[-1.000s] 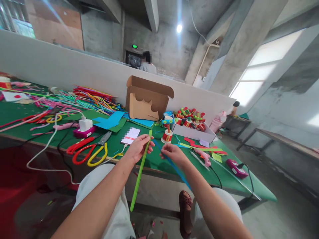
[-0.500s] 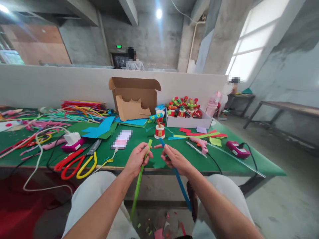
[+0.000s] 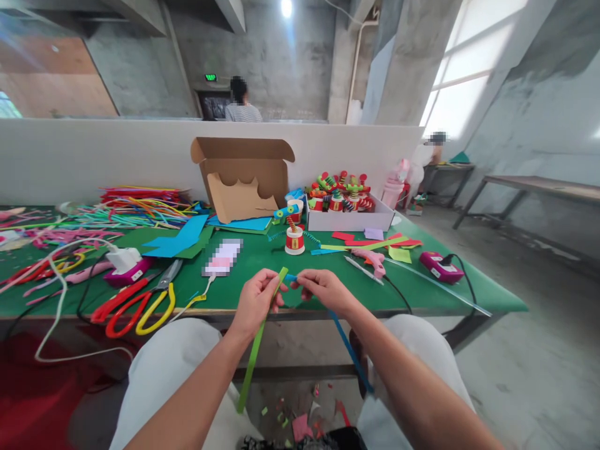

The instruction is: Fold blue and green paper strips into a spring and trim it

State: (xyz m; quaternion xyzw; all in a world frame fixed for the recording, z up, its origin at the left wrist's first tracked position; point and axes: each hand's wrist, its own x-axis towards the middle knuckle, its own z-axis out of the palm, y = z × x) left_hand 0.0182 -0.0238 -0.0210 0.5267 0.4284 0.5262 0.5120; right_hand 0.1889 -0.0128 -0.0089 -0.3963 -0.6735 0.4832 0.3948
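Note:
My left hand (image 3: 259,298) pinches a green paper strip (image 3: 252,365) near its upper end, and the rest hangs below the table edge. In my right hand (image 3: 323,289) is a blue paper strip (image 3: 349,350), its short end pointing left toward the green strip's tip. The two ends are very close; whether they touch I cannot tell. Just beyond my hands stands a red-and-white paper-cup figure (image 3: 295,240) with coiled arms and a blue head. Farther right lies a pink glue gun (image 3: 372,259) beside a white pen (image 3: 363,270).
Scissors with yellow and red handles (image 3: 157,309) lie left, near a phone (image 3: 224,257) and a white charger (image 3: 124,257). A white box (image 3: 349,220) of finished figures and an open cardboard box (image 3: 246,162) stand at the back. Paper scraps litter the floor. Another person (image 3: 241,103) is beyond the partition.
My right hand has moved left, bringing the blue strip's end from upright to pointing at the green strip. The camera view has shifted slightly.

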